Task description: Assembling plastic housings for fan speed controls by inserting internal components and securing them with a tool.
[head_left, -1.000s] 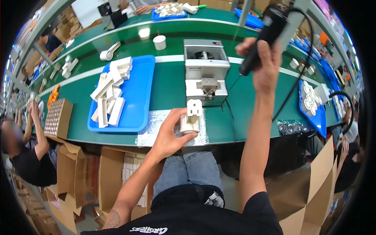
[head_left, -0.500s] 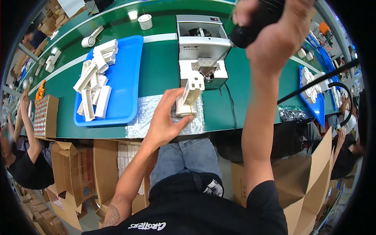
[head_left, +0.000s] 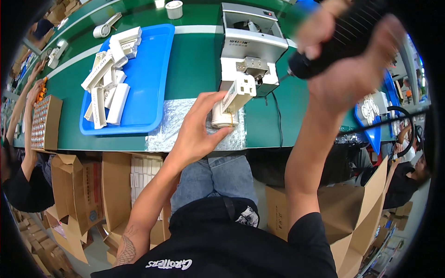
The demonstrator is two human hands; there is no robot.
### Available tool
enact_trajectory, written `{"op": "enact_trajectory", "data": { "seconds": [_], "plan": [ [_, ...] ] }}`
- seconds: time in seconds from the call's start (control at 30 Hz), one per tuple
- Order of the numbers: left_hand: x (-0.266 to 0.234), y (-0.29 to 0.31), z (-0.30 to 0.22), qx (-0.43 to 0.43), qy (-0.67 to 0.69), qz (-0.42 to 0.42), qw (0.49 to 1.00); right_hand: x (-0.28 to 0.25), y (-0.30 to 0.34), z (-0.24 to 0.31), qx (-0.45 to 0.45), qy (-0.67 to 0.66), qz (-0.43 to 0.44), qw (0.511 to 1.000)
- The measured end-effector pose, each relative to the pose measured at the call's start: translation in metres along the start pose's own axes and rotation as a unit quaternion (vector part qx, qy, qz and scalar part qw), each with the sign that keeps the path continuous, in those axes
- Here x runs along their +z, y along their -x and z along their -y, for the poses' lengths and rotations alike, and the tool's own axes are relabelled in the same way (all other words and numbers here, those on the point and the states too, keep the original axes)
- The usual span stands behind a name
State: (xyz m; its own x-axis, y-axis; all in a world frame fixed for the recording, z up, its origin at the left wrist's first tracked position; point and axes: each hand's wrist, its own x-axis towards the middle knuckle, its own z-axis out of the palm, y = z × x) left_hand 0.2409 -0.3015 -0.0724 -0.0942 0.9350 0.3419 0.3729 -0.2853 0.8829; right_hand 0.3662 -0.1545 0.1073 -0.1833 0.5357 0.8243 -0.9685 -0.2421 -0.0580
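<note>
My left hand [head_left: 197, 127] is closed around the round white base of a plastic light fixture [head_left: 240, 95], with its rectangular box-shaped arm standing tilted upward. The fixture rests on a clear plastic sheet [head_left: 174, 118] at the bench's near edge. Raised to the right, my right hand [head_left: 343, 85] grips a black electric screwdriver [head_left: 343, 39]; hand and tool are smeared by motion. The driver's bit points left and down, close to the right side of a silver screw feeder [head_left: 252, 48]. That feeder stands just beyond the fixture.
Several white rectangular housings [head_left: 119, 104] lie in a blue tray [head_left: 143, 92] on the left. White round fixtures [head_left: 174, 10] stand farther back. A carton of small parts [head_left: 46, 123] sits at far left beside another person's hands. Open cardboard boxes [head_left: 333, 208] flank my legs. A dark cable [head_left: 394, 123] crosses at right.
My right hand and the screwdriver have come nearer and to the right, away from the feeder's top. My left hand still holds the fixture. The whole view has shifted slightly.
</note>
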Motion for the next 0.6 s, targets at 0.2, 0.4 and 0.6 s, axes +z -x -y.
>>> {"op": "enact_trajectory", "data": {
  "seconds": [0.2,0.4,0.6],
  "plan": [
    [0.003,-0.004,0.0,-0.015,0.012,0.004,1.0,0.031,0.028,0.04,0.09,0.531,0.019,0.843],
    [0.003,-0.001,-0.001,-0.008,-0.006,-0.003,1.0,0.018,0.031,0.006,0.097,0.537,-0.003,0.838],
    [0.004,-0.002,-0.003,-0.012,0.007,-0.003,1.0,0.017,0.035,0.004,0.11,0.549,-0.027,0.828]
  ]
}}
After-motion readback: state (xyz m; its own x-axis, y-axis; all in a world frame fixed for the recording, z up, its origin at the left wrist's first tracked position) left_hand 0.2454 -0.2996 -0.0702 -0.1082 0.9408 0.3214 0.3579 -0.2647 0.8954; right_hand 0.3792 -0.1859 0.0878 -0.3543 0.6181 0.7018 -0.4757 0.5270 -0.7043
